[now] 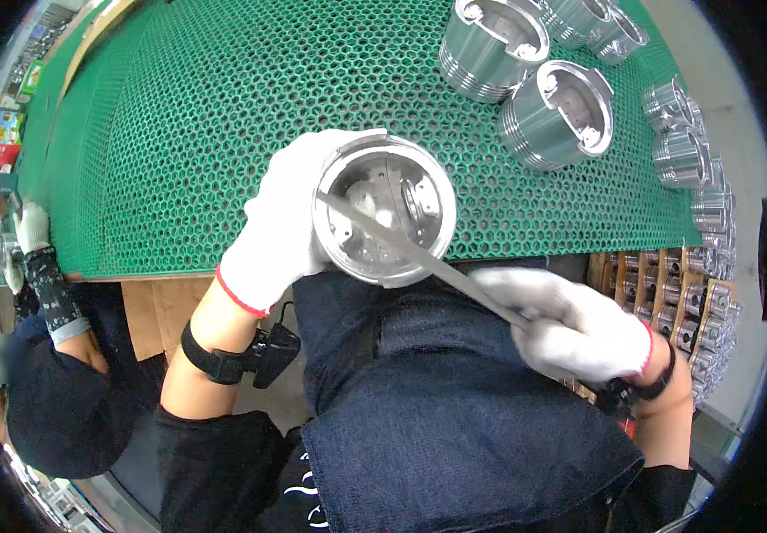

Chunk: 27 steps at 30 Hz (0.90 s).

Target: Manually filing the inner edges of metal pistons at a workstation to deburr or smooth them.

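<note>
A silvery metal piston [444, 191] is tilted with its hollow side up over the front edge of the green mat. My white-gloved left hand [286, 204] grips it from its left side; its fingers are partly hidden behind the piston. In my gloved right hand [574, 324], slightly blurred, is a long, narrow grey file [441, 266]. The file slants up and left across the piston's opening, and its tip lies by the left rim. Whether the file touches the metal I cannot tell.
Green honeycomb matting [214, 115] covers the bench. A large piston [525, 124] stands at the back right, with several more beyond. Wooden racks of small pistons [667, 293] are at the right. A co-worker in a dark cap [55, 400] is at the left.
</note>
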Tool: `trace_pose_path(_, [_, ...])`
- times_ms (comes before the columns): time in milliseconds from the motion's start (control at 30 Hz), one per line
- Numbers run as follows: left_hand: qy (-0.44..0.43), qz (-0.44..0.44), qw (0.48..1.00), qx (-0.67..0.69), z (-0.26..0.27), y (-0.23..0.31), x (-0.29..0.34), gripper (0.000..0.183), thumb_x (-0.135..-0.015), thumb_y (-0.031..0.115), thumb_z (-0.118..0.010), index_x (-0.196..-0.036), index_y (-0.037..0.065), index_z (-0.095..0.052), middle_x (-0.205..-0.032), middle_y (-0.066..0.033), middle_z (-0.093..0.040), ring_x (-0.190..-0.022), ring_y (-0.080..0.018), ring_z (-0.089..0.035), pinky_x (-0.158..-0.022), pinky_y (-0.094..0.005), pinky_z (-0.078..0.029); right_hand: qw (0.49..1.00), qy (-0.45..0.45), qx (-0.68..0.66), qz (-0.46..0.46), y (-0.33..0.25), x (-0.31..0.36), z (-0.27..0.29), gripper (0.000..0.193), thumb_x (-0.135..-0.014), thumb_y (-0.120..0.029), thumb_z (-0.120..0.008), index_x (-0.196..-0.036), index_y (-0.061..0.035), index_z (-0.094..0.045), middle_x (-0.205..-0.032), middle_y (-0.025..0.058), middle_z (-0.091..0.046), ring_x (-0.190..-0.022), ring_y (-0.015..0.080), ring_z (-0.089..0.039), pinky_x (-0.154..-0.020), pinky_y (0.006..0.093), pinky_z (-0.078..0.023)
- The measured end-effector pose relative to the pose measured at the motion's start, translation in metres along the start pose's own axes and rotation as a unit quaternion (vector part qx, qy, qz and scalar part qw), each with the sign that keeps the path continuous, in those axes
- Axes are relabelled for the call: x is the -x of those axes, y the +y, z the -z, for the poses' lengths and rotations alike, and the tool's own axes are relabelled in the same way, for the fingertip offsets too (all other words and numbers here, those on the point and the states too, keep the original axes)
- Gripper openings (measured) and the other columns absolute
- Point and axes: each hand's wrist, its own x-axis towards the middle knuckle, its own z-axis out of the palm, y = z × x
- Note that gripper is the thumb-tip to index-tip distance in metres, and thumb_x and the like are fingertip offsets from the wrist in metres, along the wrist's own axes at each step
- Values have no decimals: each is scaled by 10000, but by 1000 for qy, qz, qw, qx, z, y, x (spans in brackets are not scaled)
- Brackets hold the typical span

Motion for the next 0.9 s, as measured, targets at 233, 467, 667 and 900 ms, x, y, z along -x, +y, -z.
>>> trace_pose_path(233, [22, 29, 999, -7, 6, 11, 6, 503, -700, 208, -755, -1158, 41, -632, -1084, -158, -653, -960, -333, -634, -858, -389, -514, 914, 59, 289, 280, -25, -23, 20, 506, -885, -131, -565, -1352, 39, -471, -1364, 245, -505, -1260, 345, -514, -1069, 431, -399])
trace_pose_path(467, [-75, 18, 990, 122, 68, 16, -6, 660, -690, 54, -773, -1298, 7, -520, -1266, -133, -583, -1195, -260, -549, -1064, -405, -400, 794, 467, 319, 223, 17, 43, 46, 534, -951, -173, -497, -1439, 8, -378, -1462, 143, -436, -729, 52, -530, -681, 213, -481])
trace_pose_path(667, [-3, -183, 874, -450, 10, 52, -63, 537, -681, 74, -710, -1197, 143, -576, -1108, -85, -615, -1074, -287, -590, -1004, -447, -434, 812, 513, 173, 217, 30, 32, 38, 533, -951, -149, -480, -1456, -23, -364, -1471, 123, -428, -577, -4, -378, -516, 145, -359])
trace_pose_path(900, [72, -168, 939, -292, 52, 53, -34, 538, -674, -74, -623, -1197, 52, -597, -1121, -136, -619, -1052, -312, -604, -975, -457, -455, 748, 558, 316, 171, 69, 42, 79, 518, -961, -62, -458, -1463, -11, -342, -1467, 131, -434, -1322, 183, -429, -1062, 317, -366])
